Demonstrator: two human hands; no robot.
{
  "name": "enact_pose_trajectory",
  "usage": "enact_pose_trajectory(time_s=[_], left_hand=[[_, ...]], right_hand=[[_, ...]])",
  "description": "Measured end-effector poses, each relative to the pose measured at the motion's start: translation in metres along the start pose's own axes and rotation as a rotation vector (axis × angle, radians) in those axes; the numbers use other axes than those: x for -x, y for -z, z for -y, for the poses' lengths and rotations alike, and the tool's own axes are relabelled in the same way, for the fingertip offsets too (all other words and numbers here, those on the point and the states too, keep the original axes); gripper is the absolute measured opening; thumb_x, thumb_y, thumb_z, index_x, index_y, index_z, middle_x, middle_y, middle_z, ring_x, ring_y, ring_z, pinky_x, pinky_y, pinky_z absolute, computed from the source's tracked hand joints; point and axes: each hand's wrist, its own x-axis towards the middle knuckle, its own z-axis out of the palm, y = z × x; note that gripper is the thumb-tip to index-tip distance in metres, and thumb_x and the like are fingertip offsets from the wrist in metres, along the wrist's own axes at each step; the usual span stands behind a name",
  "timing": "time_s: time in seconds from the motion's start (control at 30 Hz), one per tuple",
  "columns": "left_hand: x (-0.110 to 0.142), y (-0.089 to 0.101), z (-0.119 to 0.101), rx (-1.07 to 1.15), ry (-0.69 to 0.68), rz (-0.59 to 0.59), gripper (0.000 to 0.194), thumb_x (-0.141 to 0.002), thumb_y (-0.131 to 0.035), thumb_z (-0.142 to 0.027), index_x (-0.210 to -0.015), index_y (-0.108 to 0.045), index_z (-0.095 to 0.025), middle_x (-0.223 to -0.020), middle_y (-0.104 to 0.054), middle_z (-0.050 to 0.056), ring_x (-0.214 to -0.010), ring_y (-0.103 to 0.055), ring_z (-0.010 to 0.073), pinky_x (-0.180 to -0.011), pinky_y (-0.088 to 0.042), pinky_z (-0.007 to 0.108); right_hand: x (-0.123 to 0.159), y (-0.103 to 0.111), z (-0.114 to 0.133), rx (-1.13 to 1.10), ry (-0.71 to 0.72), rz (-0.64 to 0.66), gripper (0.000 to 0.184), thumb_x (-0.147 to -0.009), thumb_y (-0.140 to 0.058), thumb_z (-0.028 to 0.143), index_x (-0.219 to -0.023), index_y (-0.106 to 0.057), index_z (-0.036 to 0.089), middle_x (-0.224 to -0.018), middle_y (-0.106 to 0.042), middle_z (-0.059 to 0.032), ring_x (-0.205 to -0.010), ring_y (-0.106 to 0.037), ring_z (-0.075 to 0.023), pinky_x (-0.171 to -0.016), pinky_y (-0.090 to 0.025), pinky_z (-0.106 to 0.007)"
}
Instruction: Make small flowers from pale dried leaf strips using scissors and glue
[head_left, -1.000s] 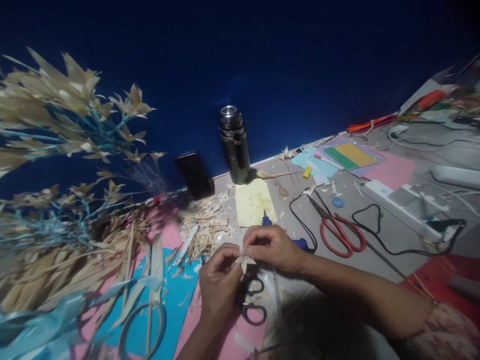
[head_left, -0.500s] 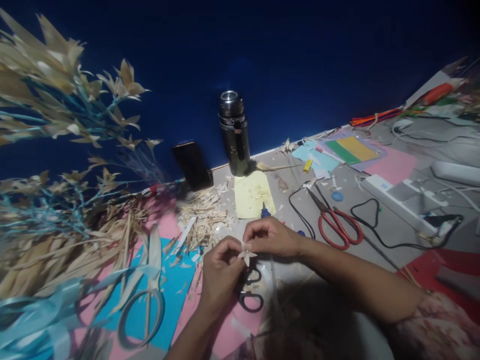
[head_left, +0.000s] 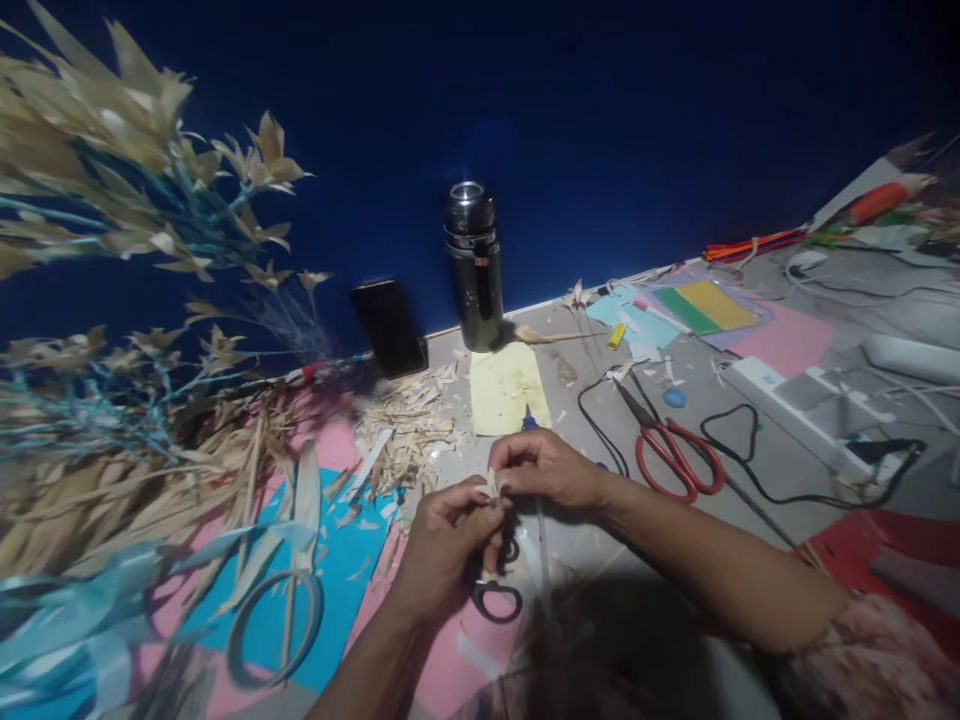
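Observation:
Between the fingertips of both hands is a small cream husk flower (head_left: pixel 491 484), partly covered by the fingers. My left hand (head_left: pixel 450 535) pinches it from the left and below. From the right, my right hand (head_left: pixel 546 468) grips it between thumb and forefinger. Under my left fingers lie black-handled scissors (head_left: pixel 496 602), their blades out of sight. Just beyond my right hand a blue-tipped glue nozzle or pen (head_left: pixel 529 418) rests by a yellow sheet (head_left: pixel 504 385). Red-handled scissors (head_left: pixel 675 460) lie to the right of my right hand.
A dark flask (head_left: pixel 475 270) and a phone (head_left: pixel 390 330) stand by the blue wall. Finished husk flowers on blue stems (head_left: pixel 247 170) rise at left. Husk scraps (head_left: pixel 409 430), a tape roll (head_left: pixel 238 650) and blue ribbon (head_left: pixel 97 610) lie left. A power strip (head_left: pixel 795 415) with cables is at right.
My left fingers have shifted around the flower, and it now shows less, turned and more covered. The view has moved slightly. Both hands keep their hold.

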Motion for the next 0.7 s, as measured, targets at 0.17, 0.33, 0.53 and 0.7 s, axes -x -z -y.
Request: enact_pose_trajectory(time_s=[0.17, 0.33, 0.53, 0.7], left_hand=[[0.0005, -0.0004, 0.0048, -0.022, -0.005, -0.041, 0.028, -0.072, -0.084, -0.039, -0.074, -0.065, -0.017, -0.049, -0.056, -0.004, -0.038, -0.046, 0.0092, -0.042, -0.036, 0.022], [0.0023, 0.0007, 0.0025, -0.334, -0.375, -0.205, 0.016, -0.08, -0.071, -0.023, -0.065, -0.067, -0.019, -0.068, -0.061, 0.001, -0.056, -0.054, 0.0141, -0.053, -0.042, 0.026], [0.0021, 0.0059, 0.0004, -0.587, -0.649, -0.271, 0.021, -0.086, -0.062, -0.016, -0.066, -0.068, -0.022, -0.069, -0.063, 0.002, -0.066, -0.059, 0.0183, -0.062, -0.044, 0.029], [0.0013, 0.0079, 0.004, -0.591, -0.686, -0.299, 0.02, -0.084, -0.064, -0.013, -0.067, -0.069, -0.023, -0.069, -0.065, 0.001, -0.066, -0.06, 0.0177, -0.061, -0.044, 0.028]], right_hand=[[-0.0007, -0.0011, -0.0005, 0.046, 0.023, -0.022, 0.034, -0.073, -0.085, 0.043, -0.082, -0.071, 0.013, -0.07, -0.065, 0.0001, -0.062, -0.057, -0.0113, -0.061, -0.045, -0.023], [-0.0014, 0.0011, -0.0026, 0.06, 0.029, -0.077, 0.03, -0.076, -0.082, 0.041, -0.083, -0.073, 0.014, -0.064, -0.06, 0.0022, -0.054, -0.046, -0.0085, -0.051, -0.033, -0.02], [0.0004, 0.0009, -0.0014, 0.112, 0.028, -0.094, 0.026, -0.078, -0.08, 0.039, -0.078, -0.07, 0.014, -0.056, -0.052, 0.0049, -0.048, -0.037, -0.007, -0.048, -0.025, -0.021], [0.002, -0.0018, -0.0002, 0.135, 0.073, -0.062, 0.022, -0.078, -0.078, 0.036, -0.077, -0.071, 0.015, -0.063, -0.057, 0.0023, -0.055, -0.045, -0.0094, -0.054, -0.033, -0.023]])
